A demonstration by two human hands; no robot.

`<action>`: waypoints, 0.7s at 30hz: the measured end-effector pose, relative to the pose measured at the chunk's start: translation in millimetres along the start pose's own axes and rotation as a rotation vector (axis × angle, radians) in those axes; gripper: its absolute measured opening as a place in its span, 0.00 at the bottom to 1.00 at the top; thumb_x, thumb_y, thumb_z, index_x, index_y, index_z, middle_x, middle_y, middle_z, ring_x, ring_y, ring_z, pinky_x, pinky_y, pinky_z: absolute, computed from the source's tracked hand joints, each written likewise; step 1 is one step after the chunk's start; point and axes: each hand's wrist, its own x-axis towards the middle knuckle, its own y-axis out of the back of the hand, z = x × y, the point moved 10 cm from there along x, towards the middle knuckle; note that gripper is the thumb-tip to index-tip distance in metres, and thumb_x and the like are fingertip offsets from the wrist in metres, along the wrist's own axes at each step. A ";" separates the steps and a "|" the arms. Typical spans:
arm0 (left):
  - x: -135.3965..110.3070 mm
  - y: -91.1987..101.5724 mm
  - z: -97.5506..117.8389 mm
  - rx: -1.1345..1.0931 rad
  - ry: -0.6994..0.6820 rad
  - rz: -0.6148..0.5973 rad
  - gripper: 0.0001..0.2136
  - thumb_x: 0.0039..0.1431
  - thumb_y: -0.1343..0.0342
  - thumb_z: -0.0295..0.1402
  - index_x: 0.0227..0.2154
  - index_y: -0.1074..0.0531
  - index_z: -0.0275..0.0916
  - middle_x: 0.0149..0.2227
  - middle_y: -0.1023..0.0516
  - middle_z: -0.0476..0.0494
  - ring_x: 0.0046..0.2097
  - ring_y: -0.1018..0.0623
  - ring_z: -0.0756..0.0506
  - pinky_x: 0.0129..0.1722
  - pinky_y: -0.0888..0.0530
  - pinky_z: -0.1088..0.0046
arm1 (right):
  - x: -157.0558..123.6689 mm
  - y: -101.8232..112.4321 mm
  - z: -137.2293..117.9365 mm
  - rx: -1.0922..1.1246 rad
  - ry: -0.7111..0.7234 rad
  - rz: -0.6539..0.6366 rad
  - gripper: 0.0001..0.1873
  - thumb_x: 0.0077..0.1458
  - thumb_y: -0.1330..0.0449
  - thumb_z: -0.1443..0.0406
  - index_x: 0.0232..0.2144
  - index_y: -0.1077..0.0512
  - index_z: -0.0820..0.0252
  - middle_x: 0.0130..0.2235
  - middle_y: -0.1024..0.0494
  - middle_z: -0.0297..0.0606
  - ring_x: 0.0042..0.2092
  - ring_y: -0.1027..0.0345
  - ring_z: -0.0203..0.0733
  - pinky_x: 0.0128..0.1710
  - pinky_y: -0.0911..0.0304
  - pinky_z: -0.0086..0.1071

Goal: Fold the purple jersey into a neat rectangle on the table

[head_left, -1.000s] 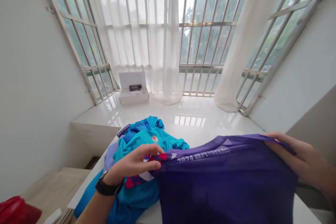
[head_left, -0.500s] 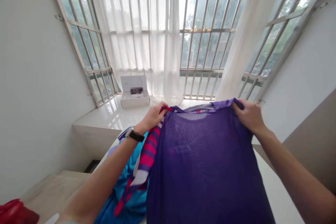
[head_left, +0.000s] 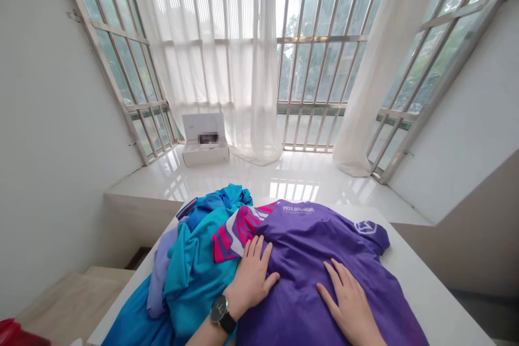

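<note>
A purple T-shirt [head_left: 308, 259] lies spread on the white table [head_left: 421, 275], with printed white lettering near its far edge and a small badge on the right sleeve. My left hand [head_left: 251, 278] rests flat on the shirt beside its pink-and-white patterned panel [head_left: 237, 233], and a dark watch [head_left: 221, 313] sits on that wrist. My right hand [head_left: 348, 308] lies palm down on the purple cloth, fingers apart. To the left, a heap of teal and blue garments [head_left: 198, 265] touches the shirt and hides the table beneath it.
The table's far and right edges run close to the shirt. Beyond them, a white open box [head_left: 205, 140] stands on a glossy white ledge [head_left: 292, 178] before sheer curtains [head_left: 227, 54] and barred windows. A red item [head_left: 10, 332] shows at the lower left corner.
Both hands held the purple shirt up by its collar; now it lies on the table and they press flat on it. The pink patterned panel has dropped against the teal heap.
</note>
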 end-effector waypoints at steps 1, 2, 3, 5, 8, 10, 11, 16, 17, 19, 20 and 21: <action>2.4 0.1 -0.8 0.006 -0.008 0.006 0.34 0.66 0.50 0.49 0.69 0.47 0.38 0.72 0.53 0.30 0.71 0.54 0.29 0.68 0.50 0.44 | -0.9 -2.6 0.0 -0.041 0.001 0.016 0.33 0.58 0.49 0.44 0.60 0.32 0.52 0.65 0.34 0.45 0.66 0.43 0.59 0.64 0.43 0.54; 4.5 0.7 -1.1 0.012 -0.013 0.010 0.33 0.66 0.50 0.48 0.69 0.48 0.39 0.72 0.53 0.31 0.71 0.54 0.29 0.68 0.50 0.44 | -0.7 -3.4 -1.6 -0.075 0.004 0.026 0.34 0.59 0.51 0.45 0.61 0.33 0.54 0.66 0.35 0.45 0.67 0.44 0.58 0.65 0.44 0.54; 5.8 1.8 -0.9 0.017 -0.015 0.016 0.33 0.66 0.50 0.48 0.69 0.47 0.39 0.72 0.53 0.31 0.71 0.53 0.30 0.68 0.49 0.44 | 0.1 -3.1 -3.7 -0.102 0.006 0.033 0.35 0.60 0.52 0.46 0.62 0.33 0.57 0.66 0.36 0.46 0.67 0.44 0.57 0.65 0.45 0.53; 3.9 4.8 1.5 0.020 -0.020 0.040 0.32 0.66 0.49 0.45 0.68 0.46 0.38 0.71 0.51 0.31 0.71 0.52 0.30 0.68 0.47 0.44 | 1.8 -2.4 -7.9 -0.136 0.012 0.031 0.35 0.61 0.53 0.47 0.62 0.34 0.61 0.66 0.36 0.47 0.67 0.44 0.56 0.65 0.45 0.52; -13.6 13.6 11.7 -0.006 -0.055 0.133 0.29 0.64 0.46 0.36 0.67 0.44 0.40 0.71 0.49 0.35 0.71 0.50 0.32 0.68 0.45 0.45 | 2.5 -3.0 -8.4 -0.143 0.019 0.031 0.35 0.61 0.53 0.46 0.62 0.33 0.61 0.66 0.35 0.46 0.66 0.43 0.56 0.64 0.44 0.51; -33.9 22.5 16.7 -0.062 -0.064 0.220 0.27 0.63 0.47 0.32 0.66 0.41 0.44 0.70 0.45 0.39 0.70 0.46 0.34 0.67 0.41 0.48 | 2.1 -4.6 -5.9 -0.122 0.028 0.044 0.35 0.61 0.52 0.46 0.62 0.33 0.60 0.65 0.35 0.47 0.66 0.43 0.56 0.64 0.44 0.52; -45.0 27.2 16.0 -0.104 -0.048 0.260 0.25 0.64 0.48 0.32 0.64 0.39 0.45 0.68 0.41 0.39 0.69 0.41 0.35 0.65 0.37 0.51 | 2.0 -5.4 -4.5 -0.106 0.032 0.054 0.35 0.61 0.52 0.46 0.61 0.33 0.60 0.65 0.34 0.47 0.66 0.43 0.56 0.64 0.44 0.52; -89.3 45.4 -21.5 -0.375 0.210 0.360 0.14 0.66 0.52 0.38 0.48 0.27 0.41 0.50 0.23 0.36 0.52 0.23 0.38 0.53 0.24 0.59 | 5.4 -1.3 0.8 0.101 0.022 0.113 0.35 0.59 0.50 0.45 0.60 0.33 0.60 0.64 0.34 0.49 0.65 0.42 0.57 0.64 0.44 0.53; -93.8 47.1 -31.3 -0.434 0.261 0.354 0.14 0.66 0.51 0.40 0.47 0.27 0.40 0.48 0.23 0.36 0.50 0.22 0.38 0.51 0.24 0.59 | 5.8 2.6 3.6 0.173 0.011 0.130 0.34 0.60 0.50 0.45 0.59 0.33 0.59 0.63 0.34 0.49 0.65 0.42 0.56 0.64 0.43 0.52; -97.0 47.1 -46.1 -0.565 0.318 0.311 0.18 0.64 0.49 0.43 0.51 0.28 0.40 0.50 0.23 0.36 0.50 0.22 0.37 0.51 0.24 0.59 | 4.1 14.8 17.0 0.298 -0.039 0.190 0.33 0.60 0.51 0.45 0.57 0.32 0.58 0.63 0.34 0.48 0.65 0.41 0.56 0.64 0.44 0.52; -95.8 45.3 -50.1 -0.640 0.322 0.278 0.20 0.64 0.48 0.44 0.54 0.30 0.40 0.52 0.24 0.36 0.52 0.23 0.37 0.52 0.25 0.59 | 1.2 22.3 28.7 0.332 -0.082 0.231 0.32 0.60 0.51 0.45 0.56 0.31 0.57 0.63 0.34 0.48 0.65 0.41 0.56 0.65 0.45 0.53; -93.2 42.8 -51.8 -0.717 0.311 0.244 0.23 0.63 0.46 0.44 0.57 0.32 0.40 0.55 0.26 0.36 0.54 0.25 0.37 0.54 0.26 0.60 | -3.2 29.6 43.8 0.340 -0.135 0.270 0.32 0.59 0.51 0.44 0.54 0.30 0.57 0.62 0.34 0.48 0.65 0.42 0.58 0.65 0.46 0.54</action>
